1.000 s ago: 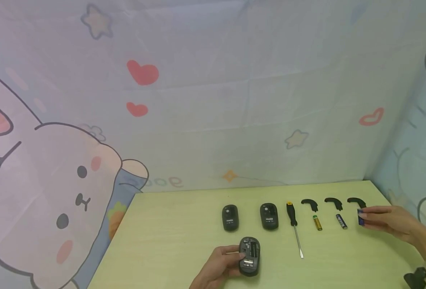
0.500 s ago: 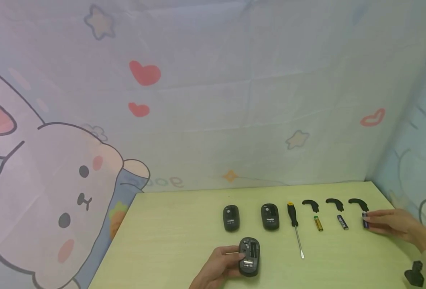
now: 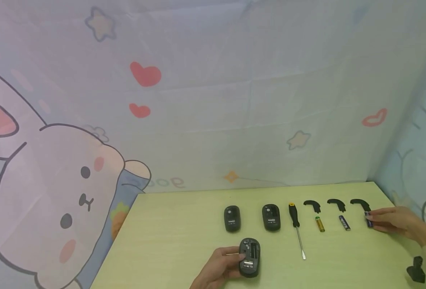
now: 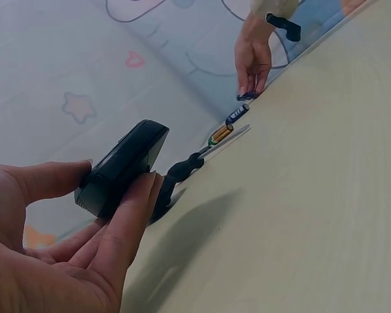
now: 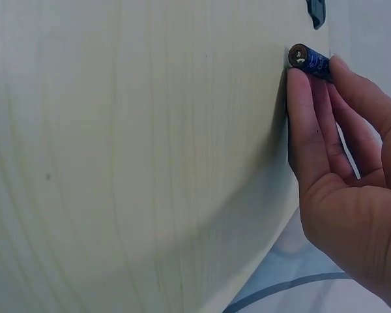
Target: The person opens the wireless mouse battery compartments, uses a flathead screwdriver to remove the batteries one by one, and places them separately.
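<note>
My left hand [image 3: 218, 265] grips a black computer mouse [image 3: 249, 257] by its side, its battery slot facing up. In the left wrist view, this mouse [image 4: 120, 169] is raised off the table between thumb and fingers. At the right end of the table, my right hand [image 3: 395, 222] pinches a blue battery [image 3: 368, 220] just below the third curved black cover [image 3: 359, 203]. The right wrist view shows that battery [image 5: 309, 60] between thumb and fingertips, low at the tabletop; whether it touches the wood I cannot tell.
Two more mice [image 3: 232, 218] [image 3: 271, 217] lie upside down behind the left hand. A screwdriver [image 3: 296, 222], a gold battery [image 3: 319, 224], a dark blue battery [image 3: 344, 222] and two curved covers [image 3: 312, 205] [image 3: 337, 204] are lined up rightward. A patterned cloth [image 3: 205, 140] hangs behind the table.
My right hand has moved slightly right with the blue battery and lowered it to the spot below the third curved cover. The left hand and its mouse have stayed in place.
</note>
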Motion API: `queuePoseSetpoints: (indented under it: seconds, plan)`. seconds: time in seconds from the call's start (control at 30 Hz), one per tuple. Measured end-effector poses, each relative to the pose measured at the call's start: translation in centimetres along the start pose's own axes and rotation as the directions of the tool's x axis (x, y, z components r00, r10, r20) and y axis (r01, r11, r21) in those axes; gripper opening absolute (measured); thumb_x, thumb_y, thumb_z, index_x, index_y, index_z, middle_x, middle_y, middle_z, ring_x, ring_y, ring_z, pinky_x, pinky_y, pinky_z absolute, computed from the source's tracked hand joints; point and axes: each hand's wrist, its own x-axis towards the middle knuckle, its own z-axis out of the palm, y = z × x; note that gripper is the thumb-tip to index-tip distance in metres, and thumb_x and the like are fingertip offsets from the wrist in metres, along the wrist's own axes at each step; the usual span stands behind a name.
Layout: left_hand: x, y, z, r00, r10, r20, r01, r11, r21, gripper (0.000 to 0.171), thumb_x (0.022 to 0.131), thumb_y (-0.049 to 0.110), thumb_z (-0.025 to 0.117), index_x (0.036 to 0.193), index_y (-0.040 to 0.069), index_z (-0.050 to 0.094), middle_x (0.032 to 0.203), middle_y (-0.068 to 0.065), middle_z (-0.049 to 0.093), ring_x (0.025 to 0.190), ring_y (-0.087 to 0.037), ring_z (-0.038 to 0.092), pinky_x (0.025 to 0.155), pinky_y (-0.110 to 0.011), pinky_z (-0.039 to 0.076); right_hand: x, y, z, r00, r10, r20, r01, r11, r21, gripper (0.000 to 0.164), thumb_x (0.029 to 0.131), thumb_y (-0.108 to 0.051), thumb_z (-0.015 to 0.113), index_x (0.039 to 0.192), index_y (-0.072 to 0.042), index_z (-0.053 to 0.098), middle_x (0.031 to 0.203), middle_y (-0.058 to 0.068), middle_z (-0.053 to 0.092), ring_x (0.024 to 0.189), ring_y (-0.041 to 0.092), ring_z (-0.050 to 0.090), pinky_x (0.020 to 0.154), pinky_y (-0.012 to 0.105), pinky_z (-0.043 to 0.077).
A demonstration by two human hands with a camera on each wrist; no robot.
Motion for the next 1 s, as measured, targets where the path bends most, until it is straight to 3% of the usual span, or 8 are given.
queuePoseSetpoints:
  seconds: [0.27,0.73,1.0]
  plan:
    - [0.02,0.18,-0.13,1.000,0.007,-0.001,-0.007,1.000,-0.002,0.048,0.097,0.010,0.070,0.137,-0.012,0.060,0.121,-0.025,0.076,0.102,-0.025,0.079,0.089,-0.039,0.068,0.22,-0.36,-0.13,0.999,0.004,-0.054,-0.012,0.990,-0.143,0.015,0.099,-0.003,0.068,0.106,0.005,0.078,0.090,-0.008,0.078,0.081,0.010,0.077,0.078,0.030,0.069]
    - [-0.05,0.28,-0.14,1.000,0.007,-0.003,-0.007,1.000,-0.030,0.049,0.097,0.009,0.070,0.138,-0.014,0.058,0.122,-0.026,0.075,0.102,-0.024,0.079,0.090,-0.040,0.068,0.49,-0.53,0.07,0.996,-0.031,-0.083,0.004,0.954,-0.301,0.025,0.096,-0.016,0.077,0.108,0.006,0.078,0.092,-0.011,0.075,0.078,0.005,0.073,0.076,0.024,0.067]
    - [-0.24,0.22,-0.24,1.000,0.006,-0.011,-0.007,1.000,-0.026,0.048,0.096,0.008,0.070,0.137,-0.014,0.059,0.121,-0.026,0.075,0.102,-0.025,0.079,0.091,-0.040,0.068,0.40,-0.47,0.32,0.995,-0.004,-0.098,-0.028,0.946,-0.324,0.031,0.096,-0.019,0.076,0.110,0.008,0.076,0.094,-0.011,0.076,0.080,0.006,0.072,0.078,0.026,0.067]
